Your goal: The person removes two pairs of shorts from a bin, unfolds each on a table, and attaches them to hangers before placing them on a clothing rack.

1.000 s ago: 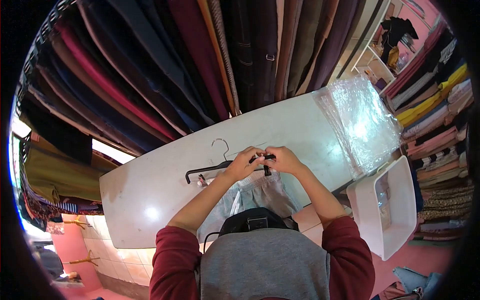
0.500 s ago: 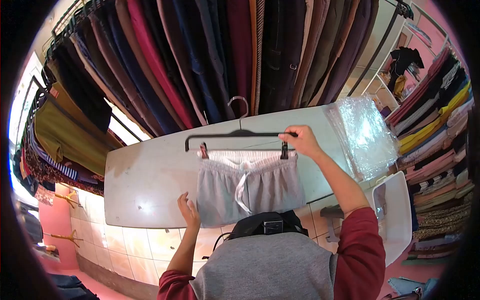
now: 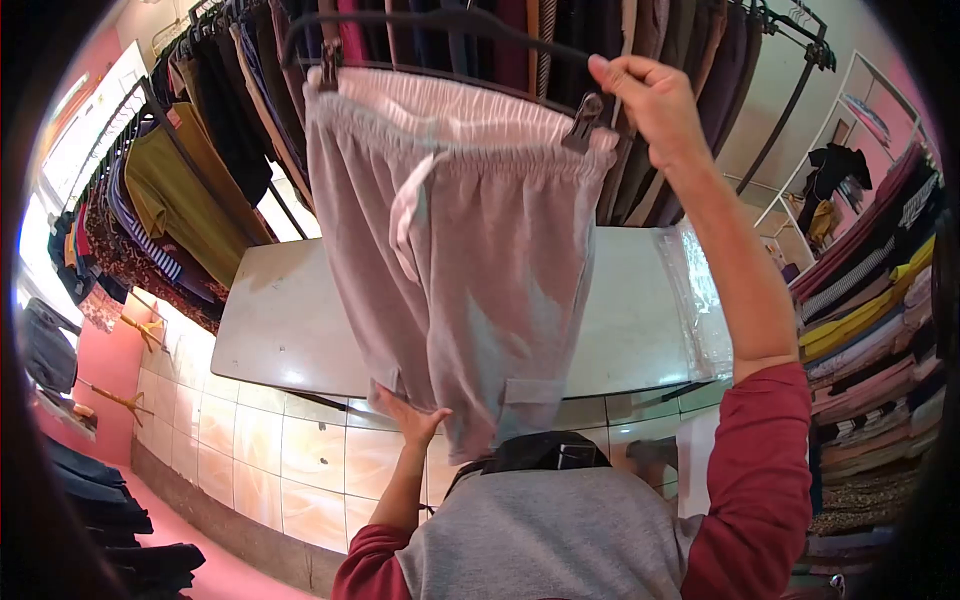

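Note:
Pale grey sweatpants with a white drawstring and cargo pockets hang in front of me from a black clip hanger. Two dark clips grip the waistband, one near each side. My right hand is closed on the hanger's right end, holding it up. Down by the lower left trouser leg is my left hand, thumb stretched away from the fingers. It appears to touch the fabric; part of the fingers is hard to make out against the leg.
Behind the sweatpants stands a white table, with clear plastic packaging on its right end. Racks of hanging trousers line the back and left. Folded clothes are stacked at the right. Dark jeans lie at lower left.
My right hand has raised the hanger, lifting the sweatpants off the table so that their legs hang down. My left hand has moved slightly right, to the lower leg.

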Available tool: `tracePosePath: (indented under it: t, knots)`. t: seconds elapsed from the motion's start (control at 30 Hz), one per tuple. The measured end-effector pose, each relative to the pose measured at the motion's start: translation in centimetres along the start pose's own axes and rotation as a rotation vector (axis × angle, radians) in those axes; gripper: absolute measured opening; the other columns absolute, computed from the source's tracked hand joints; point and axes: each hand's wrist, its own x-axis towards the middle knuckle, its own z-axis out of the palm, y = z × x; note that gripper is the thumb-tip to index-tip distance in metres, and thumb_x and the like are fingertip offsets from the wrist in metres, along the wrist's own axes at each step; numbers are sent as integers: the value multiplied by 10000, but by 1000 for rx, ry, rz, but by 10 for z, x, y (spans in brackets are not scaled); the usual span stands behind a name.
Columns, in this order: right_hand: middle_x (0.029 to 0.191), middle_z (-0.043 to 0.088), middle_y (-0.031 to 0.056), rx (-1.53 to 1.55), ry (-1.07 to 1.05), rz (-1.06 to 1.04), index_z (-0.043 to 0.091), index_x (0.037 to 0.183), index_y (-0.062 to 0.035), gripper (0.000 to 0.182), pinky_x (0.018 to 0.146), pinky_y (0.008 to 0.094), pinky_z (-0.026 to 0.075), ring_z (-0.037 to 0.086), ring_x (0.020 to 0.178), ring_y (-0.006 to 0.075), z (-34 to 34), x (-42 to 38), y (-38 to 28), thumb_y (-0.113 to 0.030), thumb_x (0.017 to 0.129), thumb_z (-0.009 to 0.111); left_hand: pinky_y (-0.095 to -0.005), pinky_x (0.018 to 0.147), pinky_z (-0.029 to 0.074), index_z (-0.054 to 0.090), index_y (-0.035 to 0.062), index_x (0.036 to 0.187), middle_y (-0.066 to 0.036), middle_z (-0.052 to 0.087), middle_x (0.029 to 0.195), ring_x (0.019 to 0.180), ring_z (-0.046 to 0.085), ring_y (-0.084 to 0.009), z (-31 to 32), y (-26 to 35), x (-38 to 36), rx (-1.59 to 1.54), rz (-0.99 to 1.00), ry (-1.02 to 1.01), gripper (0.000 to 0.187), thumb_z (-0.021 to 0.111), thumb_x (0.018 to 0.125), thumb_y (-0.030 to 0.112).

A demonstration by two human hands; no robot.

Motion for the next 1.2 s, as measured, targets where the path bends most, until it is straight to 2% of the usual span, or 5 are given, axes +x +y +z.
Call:
tracePosePath:
  t: [0.3, 0.57, 0.83, 0.93, 1.2]
  knots:
    - [562, 528, -38, -114, 65, -141, 623, 690, -9, 248, 469, 177, 326, 429, 543, 13, -53, -70, -23, -251, 740, 642, -585, 945, 124, 158, -87, 1256, -220, 273, 1279, 1199, 258, -328, 35, 81, 16, 237, -180, -196, 1200, 736, 387, 506]
    - [524, 439, -67, -108, 286, 132, 587, 671, -9, 222, 416, 190, 232, 341, 493, 0, -127, -180, 5, -209, 765, 613, -399, 744, 410, 531, -76, 884, -226, 528, 913, 865, 498, -377, 17, 45, 4, 463, -336, 104, 468, 645, 630, 299]
    - [482, 327, -77, 113, 585, 356, 532, 694, -32, 173, 353, 193, 158, 252, 384, 7, -216, -282, 33, -164, 802, 560, -312, 667, 437, 537, -37, 914, -135, 587, 808, 747, 570, -234, -22, 55, 43, -380, -184, -97, 238, 467, 689, -5]
    - [479, 330, -84, 111, 748, 356, 536, 708, -41, 178, 344, 191, 155, 246, 376, 3, -252, -304, 27, -188, 804, 566, -265, 671, 434, 517, -6, 980, -104, 579, 826, 757, 558, -177, -50, 143, 79, -531, -549, -307, 250, 438, 745, 27]
    - [475, 309, -81, -45, 982, 121, 518, 701, -65, 184, 344, 193, 127, 213, 371, 3, -321, -327, -23, -206, 809, 563, -290, 794, 447, 396, 73, 1175, -52, 471, 1150, 1026, 481, -174, -41, 341, 178, -1120, -414, -559, 354, 433, 858, 229]
